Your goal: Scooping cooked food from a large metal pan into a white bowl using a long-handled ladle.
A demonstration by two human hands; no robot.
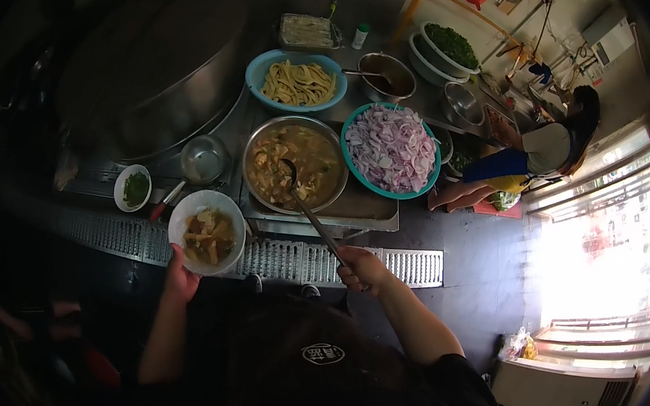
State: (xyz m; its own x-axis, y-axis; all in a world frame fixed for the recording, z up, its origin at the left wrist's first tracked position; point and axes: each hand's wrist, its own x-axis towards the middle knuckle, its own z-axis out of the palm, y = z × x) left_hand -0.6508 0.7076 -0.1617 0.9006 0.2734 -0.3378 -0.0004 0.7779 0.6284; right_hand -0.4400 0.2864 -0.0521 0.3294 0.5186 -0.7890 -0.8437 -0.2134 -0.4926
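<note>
My left hand [183,274] holds a white bowl [179,220] by its near rim; brown stew with pale chunks lies in it. My right hand [362,269] grips the handle of a metal ladle [315,223]. The ladle's head rests in the stew [319,170] inside a large steel basin [248,184] at the counter's edge. To the right of that basin, a teal basin [342,172] is heaped with sliced purple onions [391,146]. Behind stands a light blue basin [252,83] of flat yellow strips [299,83]. A small white bowl of chopped greens [136,189] is left of my bowl.
A huge metal pot [195,85] fills the left. Near it are a steel pan [203,159] and a red-handled utensil [167,201]. Behind stand a sauce bowl with a spoon [387,79] and basins of greens [451,45]. A person [548,146] works at the right. A metal grating [283,261] crosses the floor.
</note>
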